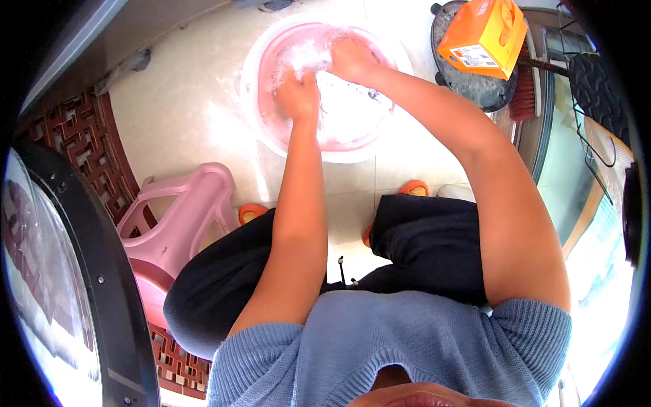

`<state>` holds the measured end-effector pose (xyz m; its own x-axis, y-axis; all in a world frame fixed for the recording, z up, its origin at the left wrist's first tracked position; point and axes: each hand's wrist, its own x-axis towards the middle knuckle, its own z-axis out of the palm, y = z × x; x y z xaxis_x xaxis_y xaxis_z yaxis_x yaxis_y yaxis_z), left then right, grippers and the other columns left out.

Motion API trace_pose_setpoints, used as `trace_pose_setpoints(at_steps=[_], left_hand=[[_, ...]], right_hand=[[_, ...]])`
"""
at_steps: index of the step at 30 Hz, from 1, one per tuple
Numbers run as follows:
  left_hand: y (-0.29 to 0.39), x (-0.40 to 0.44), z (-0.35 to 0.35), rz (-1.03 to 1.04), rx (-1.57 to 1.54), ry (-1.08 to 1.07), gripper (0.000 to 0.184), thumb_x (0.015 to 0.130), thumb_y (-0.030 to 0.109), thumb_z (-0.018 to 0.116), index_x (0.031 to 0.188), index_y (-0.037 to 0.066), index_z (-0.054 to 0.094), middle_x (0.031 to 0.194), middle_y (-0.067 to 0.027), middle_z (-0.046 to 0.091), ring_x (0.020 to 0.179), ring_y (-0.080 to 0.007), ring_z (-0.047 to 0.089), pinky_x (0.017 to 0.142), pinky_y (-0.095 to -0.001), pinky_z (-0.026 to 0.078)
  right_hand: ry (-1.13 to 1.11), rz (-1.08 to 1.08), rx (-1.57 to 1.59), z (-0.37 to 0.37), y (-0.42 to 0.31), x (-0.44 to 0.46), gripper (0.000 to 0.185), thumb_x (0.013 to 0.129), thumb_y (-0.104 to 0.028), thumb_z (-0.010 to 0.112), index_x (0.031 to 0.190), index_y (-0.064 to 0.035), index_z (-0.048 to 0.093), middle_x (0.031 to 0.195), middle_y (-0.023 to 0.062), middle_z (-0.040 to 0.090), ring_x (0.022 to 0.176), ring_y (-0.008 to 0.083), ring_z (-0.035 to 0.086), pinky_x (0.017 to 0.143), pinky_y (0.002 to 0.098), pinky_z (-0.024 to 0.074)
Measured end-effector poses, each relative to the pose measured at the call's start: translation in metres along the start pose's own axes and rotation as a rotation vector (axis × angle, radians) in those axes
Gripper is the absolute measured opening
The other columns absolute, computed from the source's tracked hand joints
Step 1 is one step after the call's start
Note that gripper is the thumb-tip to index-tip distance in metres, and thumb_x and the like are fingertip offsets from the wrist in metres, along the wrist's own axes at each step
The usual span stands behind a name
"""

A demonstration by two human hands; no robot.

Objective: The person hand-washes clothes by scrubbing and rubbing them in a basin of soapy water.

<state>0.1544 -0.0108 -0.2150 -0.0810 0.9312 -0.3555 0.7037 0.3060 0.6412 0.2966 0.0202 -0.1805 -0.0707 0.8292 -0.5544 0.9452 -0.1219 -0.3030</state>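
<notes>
Basin, 1: round, pink inside, pale rim; on the tiled floor, far middle. Contents: foamy water, thickest at the far left, and 1 white cloth with dark markings, spread across the near right part of the basin.

Left hand, 1: inside the basin, left side, at the edge of the foam; fingers bent and pointing down. Grip: cannot tell, fingertips blurred by foam.

Right hand, 1: inside the basin, far right side, just beyond the cloth; fingers curled well in. Cannot tell whether the cloth is in its hold.

Box, 1: orange and yellow, tilted in view, with a cut-out handle slot; far right, over a dark tray with a grey, mottled inner surface. Label on the box: white, dark print and a small block of code; wording too small to read. Contents of the box: cannot tell.

Brush, 1: red bristles, just right of the tray.

Stool, 1: pink, left, near the brown lattice mat.

Slippers, 2 orange, between basin and dark trousers.

Sweater, 1: blue, ribbed edges, short sleeves, nearest.
</notes>
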Motion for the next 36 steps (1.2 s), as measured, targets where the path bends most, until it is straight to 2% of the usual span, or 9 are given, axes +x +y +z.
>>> trace_pose_setpoints(at_steps=[1,4,11,15,19,23,27,30,36], left_hand=[[0.0,0.005,0.001,0.001,-0.005,0.005,0.041,0.083,0.024,0.056,0.116,-0.001,0.054,0.105,-0.0186,0.061,0.096,-0.034,0.058,0.082,-0.0437,0.047],[-0.017,0.019,0.008,-0.454,-1.787,-0.325,0.037,0.089,0.027,0.049,0.116,0.002,0.052,0.105,-0.0129,0.059,0.092,-0.0269,0.06,0.082,-0.0395,0.049],[-0.046,-0.007,0.053,0.074,-1.237,-0.285,0.033,0.089,0.026,0.046,0.113,0.004,0.053,0.103,-0.0113,0.058,0.092,-0.0236,0.058,0.079,-0.0375,0.05],[0.013,-0.023,0.007,-0.642,-1.718,-0.176,0.031,0.086,0.02,0.04,0.109,0.005,0.055,0.104,-0.0117,0.056,0.098,-0.0252,0.056,0.081,-0.0375,0.048],[0.015,-0.014,-0.017,-0.536,-1.619,-0.158,0.034,0.084,0.016,0.042,0.113,0.003,0.055,0.108,-0.015,0.057,0.1,-0.03,0.056,0.084,-0.04,0.047],[-0.006,-0.012,0.005,0.366,-0.005,0.325,0.034,0.081,0.01,0.05,0.113,-0.003,0.053,0.111,-0.0231,0.056,0.099,-0.0397,0.056,0.087,-0.0465,0.044],[-0.015,0.007,0.019,0.118,-0.097,0.048,0.037,0.086,0.016,0.05,0.119,0.0,0.051,0.118,-0.0215,0.053,0.104,-0.0362,0.054,0.084,-0.0437,0.046],[-0.005,0.017,0.004,-0.542,-1.64,-0.245,0.039,0.093,0.03,0.049,0.123,0.005,0.046,0.107,-0.0128,0.059,0.098,-0.027,0.057,0.082,-0.0376,0.049],[-0.019,-0.021,0.035,-0.257,-1.815,-0.419,0.038,0.095,0.033,0.044,0.121,0.006,0.046,0.112,-0.0098,0.055,0.1,-0.0225,0.056,0.083,-0.0338,0.048]], right_hand=[[0.004,-0.003,-0.005,0.009,-0.002,0.0,0.029,0.075,-0.02,0.063,0.099,-0.0038,0.066,0.101,0.0184,0.063,0.098,0.0315,0.06,0.087,0.0412,0.0466],[0.324,-0.519,0.538,0.016,-0.015,-0.026,0.024,0.069,-0.002,0.063,0.093,-0.0062,0.064,0.096,0.0125,0.063,0.091,0.0321,0.06,0.079,0.0389,0.0482],[0.207,-0.649,0.248,0.013,-0.036,-0.075,0.024,0.073,-0.022,0.066,0.095,-0.0131,0.061,0.099,0.0101,0.057,0.077,0.0321,0.062,0.063,0.0432,0.0499],[0.245,-0.33,0.148,0.003,-0.003,-0.028,0.022,0.078,-0.024,0.061,0.095,-0.0092,0.062,0.091,0.0123,0.059,0.077,0.034,0.06,0.066,0.0444,0.0481],[0.213,-0.353,0.229,0.012,0.024,-0.02,0.035,0.082,-0.034,0.061,0.1,-0.0038,0.062,0.094,0.0147,0.059,0.092,0.0341,0.058,0.078,0.0469,0.0453],[0.04,-0.245,-0.056,0.009,0.021,-0.017,0.049,0.082,-0.045,0.055,0.104,-0.0003,0.062,0.094,0.0179,0.064,0.089,0.0344,0.062,0.079,0.0457,0.0482],[0.188,-0.155,0.113,0.024,0.004,0.012,0.03,0.077,-0.02,0.06,0.1,-0.0025,0.065,0.094,0.0175,0.065,0.093,0.0343,0.061,0.08,0.0432,0.0491],[0.362,-0.475,0.482,0.024,-0.01,-0.017,0.029,0.072,-0.014,0.061,0.1,-0.0049,0.064,0.099,0.0143,0.062,0.091,0.0333,0.06,0.081,0.0412,0.0486],[0.287,-0.765,0.223,0.015,-0.048,-0.081,0.022,0.074,-0.02,0.064,0.095,-0.0124,0.063,0.096,0.0089,0.055,0.082,0.029,0.06,0.066,0.0412,0.0511]])
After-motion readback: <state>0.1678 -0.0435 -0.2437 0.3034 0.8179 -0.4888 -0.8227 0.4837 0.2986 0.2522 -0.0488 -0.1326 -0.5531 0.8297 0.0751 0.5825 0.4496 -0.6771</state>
